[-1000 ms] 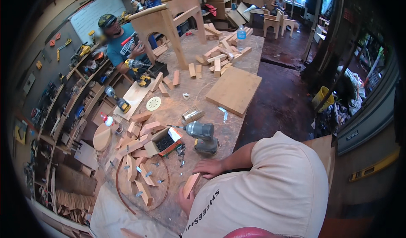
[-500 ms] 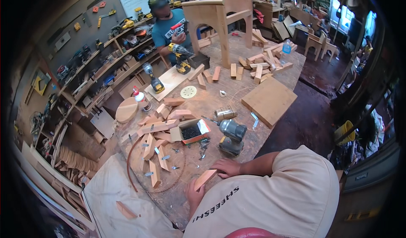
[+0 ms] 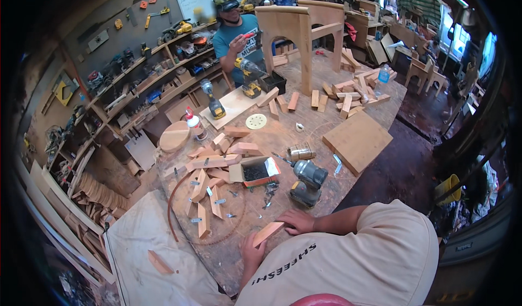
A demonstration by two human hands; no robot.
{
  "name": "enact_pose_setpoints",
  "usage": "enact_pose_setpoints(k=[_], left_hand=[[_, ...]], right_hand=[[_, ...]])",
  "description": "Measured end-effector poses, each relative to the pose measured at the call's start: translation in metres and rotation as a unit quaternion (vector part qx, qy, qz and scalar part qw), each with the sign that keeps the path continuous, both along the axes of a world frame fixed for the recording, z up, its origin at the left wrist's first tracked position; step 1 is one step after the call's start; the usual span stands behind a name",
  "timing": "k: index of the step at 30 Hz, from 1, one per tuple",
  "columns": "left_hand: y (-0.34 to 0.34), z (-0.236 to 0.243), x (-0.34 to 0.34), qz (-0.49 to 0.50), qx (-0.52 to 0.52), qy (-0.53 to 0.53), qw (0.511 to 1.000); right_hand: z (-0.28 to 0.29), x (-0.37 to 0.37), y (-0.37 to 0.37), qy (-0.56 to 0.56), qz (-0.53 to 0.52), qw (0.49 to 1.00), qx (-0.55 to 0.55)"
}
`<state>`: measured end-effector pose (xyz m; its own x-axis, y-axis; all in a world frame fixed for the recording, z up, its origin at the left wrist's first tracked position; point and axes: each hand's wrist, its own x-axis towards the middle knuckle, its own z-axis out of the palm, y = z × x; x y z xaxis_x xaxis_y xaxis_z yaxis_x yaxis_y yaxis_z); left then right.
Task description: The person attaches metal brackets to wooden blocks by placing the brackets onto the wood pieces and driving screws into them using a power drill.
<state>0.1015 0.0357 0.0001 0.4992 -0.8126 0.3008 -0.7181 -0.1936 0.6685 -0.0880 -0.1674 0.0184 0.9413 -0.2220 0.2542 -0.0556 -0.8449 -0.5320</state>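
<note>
Gripping a reddish-tan, slant-ended wooden block (image 3: 268, 233) in left hand (image 3: 252, 250), resting right hand (image 3: 297, 221) alongside, hold unclear, seemingly positioning, needing steadiness next.

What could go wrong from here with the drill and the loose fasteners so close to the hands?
1. The right hand is just below the cordless drill in the picture; a careless reach might knock it.
2. Small dark fasteners lie loose beside the open box; they could scatter or get caught under work.
3. The left hand has the wood block near one end, so its grip might let the block twist.
</note>
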Motion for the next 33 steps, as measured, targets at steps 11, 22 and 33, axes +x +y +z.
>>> enact_pose_setpoints(k=[11, 22, 33], left_hand=[[-0.002, -0.001, 0.001, 0.000, -0.001, -0.009, 1.000], [-0.001, -0.008, 0.002, 0.013, 0.019, -0.011, 1.000], [-0.004, -0.006, 0.003, 0.012, 0.001, -0.002, 1.000]], right_hand=[[-0.006, 0.001, -0.004, 0.002, 0.001, 1.000, -0.004], [-0.002, 0.001, -0.004, 0.001, 0.004, 1.000, 0.003], [0.001, 0.003, -0.005, 0.001, 0.003, 1.000, 0.002]])
